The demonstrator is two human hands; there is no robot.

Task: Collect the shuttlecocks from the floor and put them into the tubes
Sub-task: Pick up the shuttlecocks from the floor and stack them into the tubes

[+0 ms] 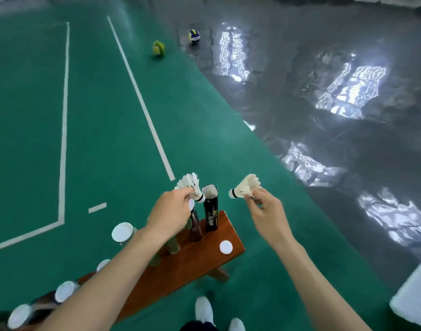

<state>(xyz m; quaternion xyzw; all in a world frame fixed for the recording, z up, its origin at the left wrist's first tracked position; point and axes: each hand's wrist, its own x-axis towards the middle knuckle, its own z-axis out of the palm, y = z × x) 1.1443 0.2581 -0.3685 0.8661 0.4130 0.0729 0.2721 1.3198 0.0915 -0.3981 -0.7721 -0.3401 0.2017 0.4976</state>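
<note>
**Two shuttlecocks poised over the open tube**

White shoes stand nearest, toes against the wooden bench. Above it the left hand pinches a shuttlecock by its lower skirt, cork end angled down right beside the mouth of the open black tube. The right hand pinches a second shuttlecock, its cork pointing left toward that same tube, a little apart from it. To my eye, the best move is to centre the cork over the mouth and lower it straight, one bird at a time, without crushing feathers. Both are white-feathered, with a dark band above the cork. A loose white cap lies on the bench; capped tubes stand further left.
</note>
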